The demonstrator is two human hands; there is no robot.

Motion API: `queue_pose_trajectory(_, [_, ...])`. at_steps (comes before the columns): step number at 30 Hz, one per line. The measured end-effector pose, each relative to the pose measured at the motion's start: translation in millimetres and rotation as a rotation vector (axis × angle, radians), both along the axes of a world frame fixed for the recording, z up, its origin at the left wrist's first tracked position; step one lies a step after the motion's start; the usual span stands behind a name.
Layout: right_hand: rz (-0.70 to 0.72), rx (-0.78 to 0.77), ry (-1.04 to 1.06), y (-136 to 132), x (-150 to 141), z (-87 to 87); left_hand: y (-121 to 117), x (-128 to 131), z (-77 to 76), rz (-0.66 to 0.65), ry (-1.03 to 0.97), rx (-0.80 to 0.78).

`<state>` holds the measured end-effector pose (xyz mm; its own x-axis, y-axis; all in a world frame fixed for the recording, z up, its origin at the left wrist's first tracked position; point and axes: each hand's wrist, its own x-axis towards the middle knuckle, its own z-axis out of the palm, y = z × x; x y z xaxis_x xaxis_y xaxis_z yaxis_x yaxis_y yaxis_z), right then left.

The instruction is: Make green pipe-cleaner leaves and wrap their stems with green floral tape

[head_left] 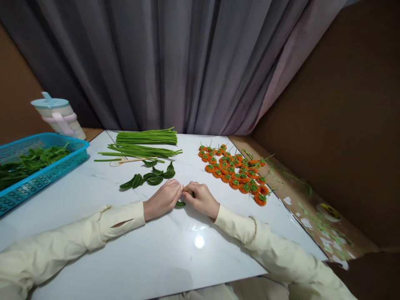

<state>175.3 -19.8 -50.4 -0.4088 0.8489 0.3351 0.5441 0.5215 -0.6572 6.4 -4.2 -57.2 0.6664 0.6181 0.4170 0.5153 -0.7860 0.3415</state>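
Observation:
My left hand (164,196) and my right hand (200,196) meet over the middle of the white tabletop, both closed with fingertips pinched together. A dark green pipe-cleaner leaf (180,204) sticks out below the fingertips; its upper end is hidden between them. Just beyond my left hand lie several finished-looking striped leaves (154,180) of the same dark green. Farther back are two bundles of light green pipe cleaners (146,137), with a thin tan stick (134,160) in front. To the right of my hands sit several rows of small orange pipe-cleaner pumpkins (235,183) with green tops.
At the left a blue plastic basket (71,156) holds green leafy pieces. Behind it stands a lidded cup (64,118) with a handle. A grey curtain (175,66) hangs at the back. Scraps and a tape roll (328,212) lie on the brown surface (353,233) at right.

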Motion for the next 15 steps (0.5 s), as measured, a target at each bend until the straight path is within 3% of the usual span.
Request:
queue_pose_trajectory(3, [0.003,-0.071,0.077,2.9,2.7,-1.6,0.3,0.3,0.7,0.015,0.008,0.006])
queue_pose_trajectory(9, [0.163,-0.577,0.366,11.8,16.4,2.8,0.3,1.0,4.5,0.002,0.0,-0.105])
queue_pose_trajectory(15, [0.169,-0.635,0.383,12.1,19.3,7.4,-0.1,1.0,7.6,-0.023,-0.01,-0.143])
